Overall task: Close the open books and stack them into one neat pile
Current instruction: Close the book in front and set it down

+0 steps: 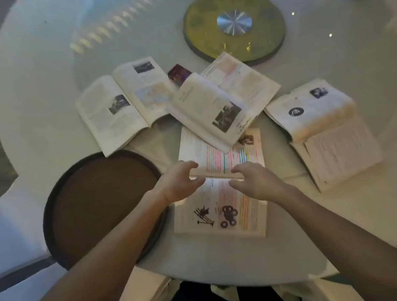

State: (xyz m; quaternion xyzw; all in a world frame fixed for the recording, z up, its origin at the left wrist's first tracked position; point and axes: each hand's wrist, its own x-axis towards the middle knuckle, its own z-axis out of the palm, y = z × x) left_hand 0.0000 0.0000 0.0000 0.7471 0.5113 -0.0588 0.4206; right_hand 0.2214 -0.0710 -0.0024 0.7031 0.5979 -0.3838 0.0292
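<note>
Round white glossy table [54, 100] in a dim room, four open paper books [217, 186] spread from its middle toward the near edge, left hand [179, 182] and right hand [257, 182] with fingers spread, gripping nothing, over the nearest book, round dark brown tray [102, 207] at the near left edge

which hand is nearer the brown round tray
Left. The left hand hovers just past the brown round tray's right rim; the right hand is farther right, over the highlighted open book.
</note>
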